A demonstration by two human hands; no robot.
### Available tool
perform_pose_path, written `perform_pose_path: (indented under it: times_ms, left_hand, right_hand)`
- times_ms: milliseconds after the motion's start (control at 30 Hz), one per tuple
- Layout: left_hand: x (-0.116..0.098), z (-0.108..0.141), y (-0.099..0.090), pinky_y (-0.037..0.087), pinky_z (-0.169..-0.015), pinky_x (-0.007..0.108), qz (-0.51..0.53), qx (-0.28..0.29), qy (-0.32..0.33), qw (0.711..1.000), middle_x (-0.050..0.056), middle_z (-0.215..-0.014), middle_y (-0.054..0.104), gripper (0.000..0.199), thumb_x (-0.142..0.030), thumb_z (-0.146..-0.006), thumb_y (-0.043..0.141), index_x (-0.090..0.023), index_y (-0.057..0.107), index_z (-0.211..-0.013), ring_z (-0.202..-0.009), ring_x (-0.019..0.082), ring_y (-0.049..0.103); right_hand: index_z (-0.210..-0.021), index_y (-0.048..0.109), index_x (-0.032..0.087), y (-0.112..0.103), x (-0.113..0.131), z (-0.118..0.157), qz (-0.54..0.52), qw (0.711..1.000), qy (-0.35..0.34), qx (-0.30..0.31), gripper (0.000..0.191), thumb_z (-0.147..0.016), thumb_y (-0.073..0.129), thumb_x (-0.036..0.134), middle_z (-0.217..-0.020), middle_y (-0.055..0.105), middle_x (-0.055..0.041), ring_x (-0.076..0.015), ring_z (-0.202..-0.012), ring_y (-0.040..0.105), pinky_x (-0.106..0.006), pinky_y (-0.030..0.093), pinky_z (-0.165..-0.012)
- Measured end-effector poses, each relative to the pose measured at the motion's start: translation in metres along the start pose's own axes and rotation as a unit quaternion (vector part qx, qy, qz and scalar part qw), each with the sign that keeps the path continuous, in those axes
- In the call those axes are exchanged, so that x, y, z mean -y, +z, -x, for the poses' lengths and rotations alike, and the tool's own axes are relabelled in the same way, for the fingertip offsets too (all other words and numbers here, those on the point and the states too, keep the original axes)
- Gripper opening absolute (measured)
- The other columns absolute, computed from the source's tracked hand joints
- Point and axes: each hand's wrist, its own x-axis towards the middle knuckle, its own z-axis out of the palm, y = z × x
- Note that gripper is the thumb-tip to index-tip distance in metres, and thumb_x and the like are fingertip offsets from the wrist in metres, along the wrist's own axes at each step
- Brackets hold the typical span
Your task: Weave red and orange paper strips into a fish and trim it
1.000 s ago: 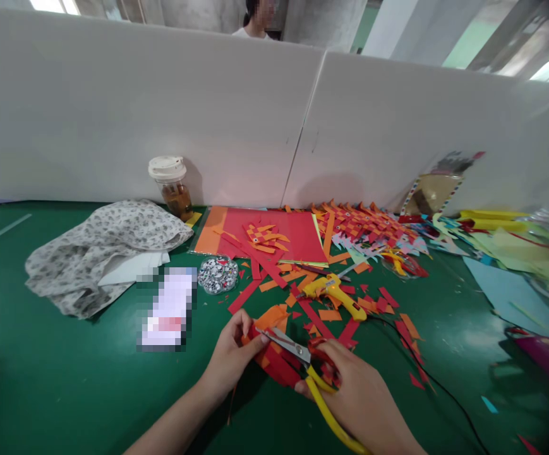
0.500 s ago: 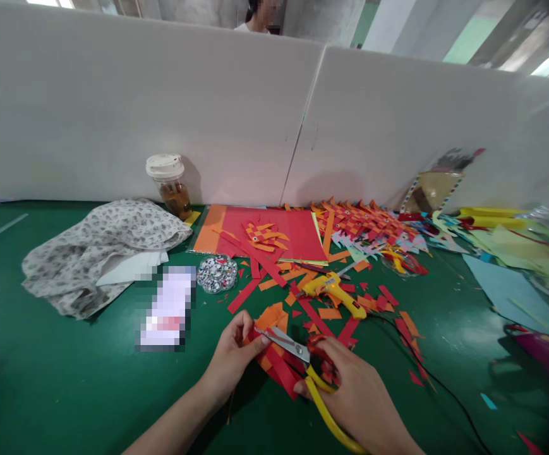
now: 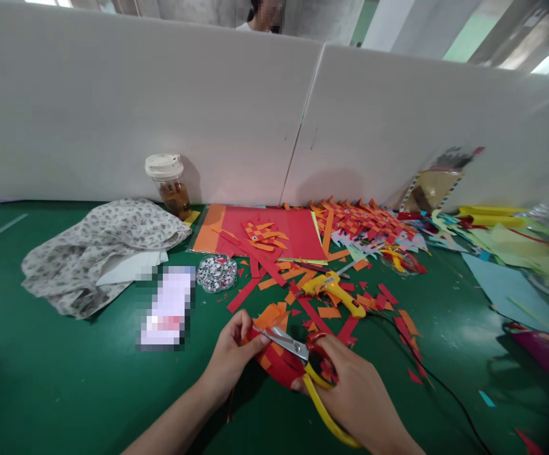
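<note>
Nearest, at five o'clock, the right hand is closed firmly around the scissors. At six, their blades lie over woven paper, likely light, springy and easily creased; its edge is the place to pinch, as the left hand does at seven o'clock.

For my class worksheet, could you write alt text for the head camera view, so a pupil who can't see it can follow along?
The left hand pinches a red-and-orange paper piece while the right hand holds scissors with their blades at it, above a green table. Beyond lie a yellow glue gun and scattered paper strips; a lidded cup stands farther back.
</note>
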Motion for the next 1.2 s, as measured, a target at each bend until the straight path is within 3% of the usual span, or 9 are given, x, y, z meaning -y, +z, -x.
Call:
perform_pose_path:
  times_ms: [533,1200]
  left_hand:
    - [0.0019,0.0002,-0.0007,0.032,-0.051,0.015,0.041,0.001,-0.009,0.999,-0.008,-0.06,0.036,0.045,-0.026,-0.069,0.073,-0.02,0.029,-0.064,-0.054,0.006,0.033]
    - [-0.0007,0.0004,0.0013,0.032,-0.052,0.015,0.012,-0.023,-0.011,1.0,-0.009,-0.058,0.035,0.047,-0.03,-0.066,0.075,-0.019,0.03,-0.061,-0.053,0.006,0.034]
  right_hand:
    - [-0.082,0.054,0.022,-0.0001,0.0042,-0.0031,-0.028,1.0,-0.005,-0.002,0.02,-0.07,0.059,0.037,-0.081,0.065,-0.0046,-0.022,-0.072,0.063,-0.029,0.046,-0.06]
    - [-0.079,0.055,0.022,0.0001,-0.003,-0.0041,0.039,0.998,-0.032,-0.029,0.023,-0.072,0.058,0.043,-0.077,0.066,-0.0041,-0.0213,-0.069,0.065,-0.028,0.047,-0.057]
